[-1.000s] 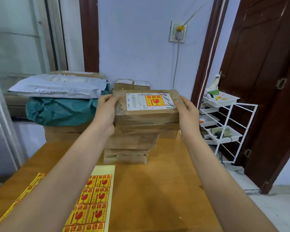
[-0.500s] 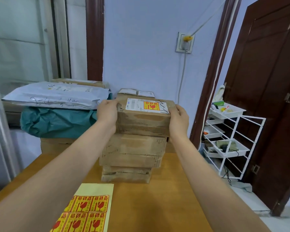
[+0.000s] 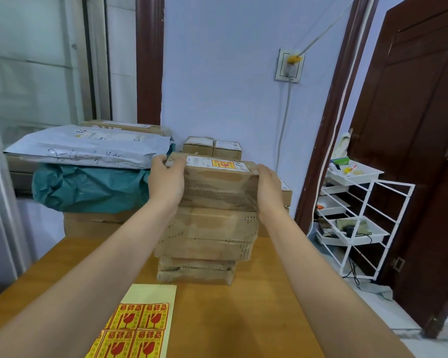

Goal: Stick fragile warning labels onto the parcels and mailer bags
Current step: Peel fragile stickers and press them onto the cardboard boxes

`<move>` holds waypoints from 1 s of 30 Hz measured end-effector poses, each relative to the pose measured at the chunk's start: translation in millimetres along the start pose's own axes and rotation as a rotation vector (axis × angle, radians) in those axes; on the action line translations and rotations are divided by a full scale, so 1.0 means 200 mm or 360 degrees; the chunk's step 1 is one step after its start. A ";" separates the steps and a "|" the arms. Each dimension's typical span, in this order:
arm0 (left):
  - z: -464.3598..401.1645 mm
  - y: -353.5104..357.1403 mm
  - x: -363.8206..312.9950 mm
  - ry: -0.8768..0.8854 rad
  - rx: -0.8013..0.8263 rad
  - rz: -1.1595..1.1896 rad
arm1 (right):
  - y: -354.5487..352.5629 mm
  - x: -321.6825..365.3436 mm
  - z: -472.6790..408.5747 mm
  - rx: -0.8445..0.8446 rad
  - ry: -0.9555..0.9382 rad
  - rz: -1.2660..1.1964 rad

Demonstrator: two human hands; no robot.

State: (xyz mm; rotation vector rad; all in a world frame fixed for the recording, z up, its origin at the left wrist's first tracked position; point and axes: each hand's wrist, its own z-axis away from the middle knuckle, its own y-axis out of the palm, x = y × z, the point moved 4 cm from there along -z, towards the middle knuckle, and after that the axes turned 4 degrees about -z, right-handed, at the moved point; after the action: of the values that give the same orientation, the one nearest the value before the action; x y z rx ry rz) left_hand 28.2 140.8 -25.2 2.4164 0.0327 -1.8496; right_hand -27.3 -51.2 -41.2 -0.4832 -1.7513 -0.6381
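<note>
A brown cardboard parcel tops a stack of parcels at the far side of the wooden table. A yellow-and-red fragile label is stuck on its white shipping slip. My left hand grips its left end and my right hand holds its right end. A sheet of fragile labels lies on the table near me. White and teal mailer bags are piled to the left.
Two small boxes stand behind the stack against the wall. More boxes sit under the mailer bags. A white wire rack with trays stands to the right, beside a dark wooden door.
Both hands have carried the labelled parcel away from me and set it lower onto the stack. The view has tilted up, showing less of the label sheet.
</note>
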 end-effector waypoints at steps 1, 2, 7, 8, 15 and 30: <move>0.01 -0.01 -0.01 0.0009 -0.0008 -0.0025 | -0.01 0.00 0.00 0.0014 -0.0012 -0.0016; 0.03 -0.02 -0.03 0.0030 -0.0015 -0.0067 | -0.02 -0.01 -0.01 0.0006 -0.0015 -0.0019; 0.15 -0.06 -0.08 0.0531 -0.0150 -0.0464 | -0.17 -0.03 -0.02 -0.0233 -0.0066 -0.0036; 0.20 -0.06 -0.08 0.0703 -0.0189 -0.0542 | -0.21 -0.05 -0.01 -0.0280 -0.0098 -0.0006; 0.53 0.24 0.06 0.1496 0.0411 -0.0739 | -0.40 -0.28 0.05 -0.0310 -0.0245 0.0295; 0.62 0.87 0.49 0.0624 0.0765 -0.0763 | -0.83 -0.57 -0.08 -0.0272 -0.0186 0.0757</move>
State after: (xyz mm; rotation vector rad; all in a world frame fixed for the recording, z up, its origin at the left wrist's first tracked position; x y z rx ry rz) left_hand -52.6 -47.5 -140.7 3.3263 0.2419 -1.6425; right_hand -87.1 -188.2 -176.7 -1.0359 -1.6135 -0.4245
